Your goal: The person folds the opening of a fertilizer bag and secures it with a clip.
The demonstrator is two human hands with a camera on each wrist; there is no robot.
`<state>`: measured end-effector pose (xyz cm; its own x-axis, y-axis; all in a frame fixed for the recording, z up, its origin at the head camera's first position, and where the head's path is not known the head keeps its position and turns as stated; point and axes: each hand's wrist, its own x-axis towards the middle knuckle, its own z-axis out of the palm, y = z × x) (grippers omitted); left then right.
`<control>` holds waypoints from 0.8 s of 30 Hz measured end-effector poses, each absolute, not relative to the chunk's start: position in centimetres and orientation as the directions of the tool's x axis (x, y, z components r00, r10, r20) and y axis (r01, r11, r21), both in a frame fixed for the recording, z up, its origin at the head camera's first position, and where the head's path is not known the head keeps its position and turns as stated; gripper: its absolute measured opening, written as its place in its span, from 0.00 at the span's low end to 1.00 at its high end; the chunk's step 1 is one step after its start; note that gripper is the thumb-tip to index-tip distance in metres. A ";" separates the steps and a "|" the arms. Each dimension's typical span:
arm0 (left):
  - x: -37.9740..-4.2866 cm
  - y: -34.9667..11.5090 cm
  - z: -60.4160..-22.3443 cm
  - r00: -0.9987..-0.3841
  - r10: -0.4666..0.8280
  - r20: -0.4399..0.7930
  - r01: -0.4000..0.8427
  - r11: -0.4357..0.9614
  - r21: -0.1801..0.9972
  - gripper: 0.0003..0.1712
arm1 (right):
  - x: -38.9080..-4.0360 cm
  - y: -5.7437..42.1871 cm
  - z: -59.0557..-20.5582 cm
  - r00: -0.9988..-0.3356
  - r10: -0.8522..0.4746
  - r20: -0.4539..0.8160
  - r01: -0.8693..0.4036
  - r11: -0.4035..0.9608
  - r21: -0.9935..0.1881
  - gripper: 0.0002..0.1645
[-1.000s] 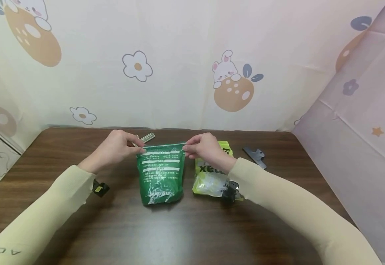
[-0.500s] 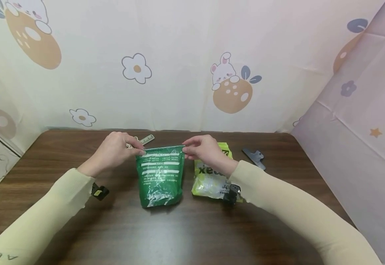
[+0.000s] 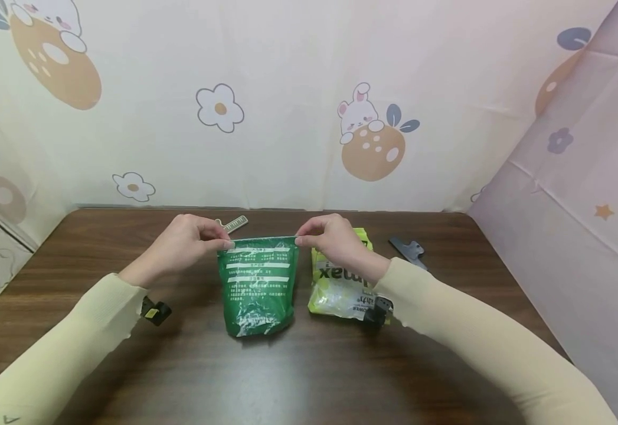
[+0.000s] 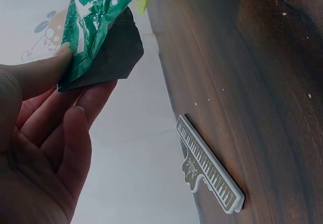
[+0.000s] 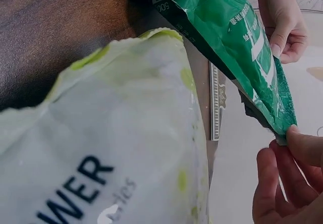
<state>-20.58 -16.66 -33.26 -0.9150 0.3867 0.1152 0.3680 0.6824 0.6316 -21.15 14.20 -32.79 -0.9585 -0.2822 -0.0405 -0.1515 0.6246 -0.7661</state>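
Observation:
A green printed pouch (image 3: 258, 289) stands on the table between my hands. My left hand (image 3: 183, 243) pinches its top left corner between thumb and fingers. At the top right corner my right hand (image 3: 336, 243) pinches the same edge, so the rim is stretched straight across. In the left wrist view the pouch (image 4: 98, 22) has a dark flap (image 4: 118, 52) behind its green face, with the fingers under it. The right wrist view has the thumb and fingers of the right hand (image 5: 290, 176) on the pouch's corner (image 5: 285, 125).
A yellow-green and white plastic bag (image 3: 335, 295) lies right of the pouch, partly under my right forearm. Beyond it rests a grey clip (image 3: 408, 251). A clip with a piano-key pattern (image 4: 209, 166) lies behind the pouch. A patterned curtain (image 3: 287, 147) borders the table's back.
The pouch's top edge and both hands have come slightly lower and nearer to me. Both hands keep their pinch on the corners.

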 end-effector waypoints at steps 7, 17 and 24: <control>-19.9 -16.6 -33.1 -0.910 0.392 0.135 0.382 0.666 0.640 0.03 | -20.8 14.3 -33.0 -0.951 -0.300 -0.070 -0.109 0.538 -0.836 0.03; -19.6 -16.6 -32.5 -0.905 0.392 0.165 0.400 0.656 0.640 0.05 | -20.4 14.2 -32.4 -0.949 -0.309 -0.063 -0.100 0.482 -0.871 0.04; -19.4 -16.7 -31.7 -0.894 0.394 0.211 0.434 0.652 0.622 0.03 | -20.1 14.1 -31.6 -0.953 -0.299 -0.047 -0.108 0.481 -0.870 0.04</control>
